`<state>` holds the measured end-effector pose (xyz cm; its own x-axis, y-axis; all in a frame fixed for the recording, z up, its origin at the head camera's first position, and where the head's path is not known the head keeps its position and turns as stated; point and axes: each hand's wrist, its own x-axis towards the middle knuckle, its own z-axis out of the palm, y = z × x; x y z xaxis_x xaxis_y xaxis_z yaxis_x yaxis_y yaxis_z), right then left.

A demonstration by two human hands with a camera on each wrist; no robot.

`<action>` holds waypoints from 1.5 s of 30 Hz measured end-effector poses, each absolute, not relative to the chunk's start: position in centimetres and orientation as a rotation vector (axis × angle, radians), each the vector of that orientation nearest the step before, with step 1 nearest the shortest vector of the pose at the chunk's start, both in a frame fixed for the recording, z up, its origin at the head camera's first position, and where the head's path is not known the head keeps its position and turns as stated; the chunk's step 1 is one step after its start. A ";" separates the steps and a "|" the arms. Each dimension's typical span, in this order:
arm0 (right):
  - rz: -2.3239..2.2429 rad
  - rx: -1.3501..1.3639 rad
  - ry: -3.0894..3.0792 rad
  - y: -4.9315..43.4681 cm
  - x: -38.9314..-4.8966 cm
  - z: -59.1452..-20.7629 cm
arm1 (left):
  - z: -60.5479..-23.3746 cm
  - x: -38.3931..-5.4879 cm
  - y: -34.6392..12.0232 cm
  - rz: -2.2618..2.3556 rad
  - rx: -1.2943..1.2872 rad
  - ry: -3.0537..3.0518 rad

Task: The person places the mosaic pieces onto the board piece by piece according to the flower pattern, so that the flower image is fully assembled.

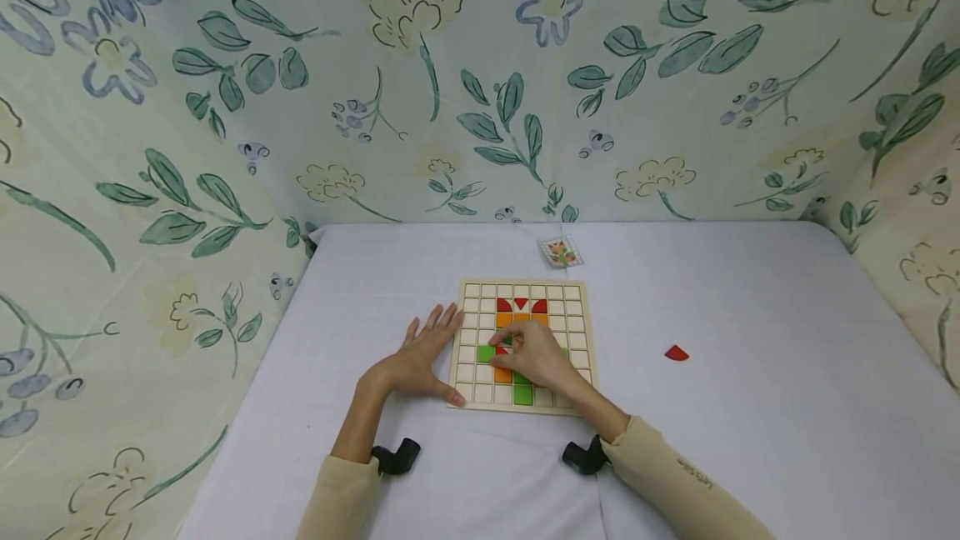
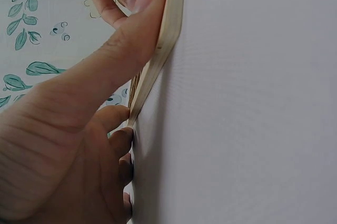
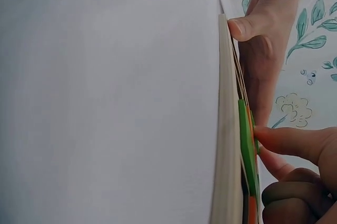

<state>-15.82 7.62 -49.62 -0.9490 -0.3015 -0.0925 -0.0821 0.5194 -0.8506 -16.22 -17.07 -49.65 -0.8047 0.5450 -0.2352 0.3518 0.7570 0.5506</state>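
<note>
A square wooden board (image 1: 589, 357) with a grid of cells lies on the white cloth. On it are green squares (image 1: 522, 395), orange pieces (image 1: 503, 375) and red pieces (image 1: 539, 307). My left hand (image 1: 417, 363) spreads along the board's left edge, thumb at the near corner, fingertips against the side. My right hand (image 1: 534, 354) is over the middle of the board, with thumb and index finger at a small red piece (image 1: 501, 351) in the pattern. It partly hides the pattern. In the right wrist view, a fingertip touches the pieces and the other fingers are curled.
A red fan-shaped piece (image 1: 677, 352) lies loose on the cloth to the right of the board. Behind the board is a small patterned card (image 1: 560, 252) in a clear wrapper. A floral curtain (image 1: 480, 107) hangs at the table's far side.
</note>
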 end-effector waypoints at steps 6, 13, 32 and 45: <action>-1.406 -0.328 2.527 7.5 -15.8 -49.6 | -49.7 -16.2 -17.0 0.693 0.683 2.572; -1.430 -0.249 2.493 9.2 -15.5 -49.1 | -49.8 -16.3 -17.0 0.684 0.684 2.577; -1.214 0.090 2.806 27.0 -13.0 -48.3 | -49.7 -16.2 -16.9 0.682 0.646 2.571; -1.224 0.106 2.698 32.3 -11.9 -48.8 | -49.8 -16.2 -16.9 0.664 0.632 2.577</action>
<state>-11.92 32.31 -48.81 -0.9817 -0.0081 -0.1900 0.1377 0.6592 -0.7393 -16.23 -16.91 -49.80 -0.8163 0.5133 -0.2648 0.3215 0.7846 0.5301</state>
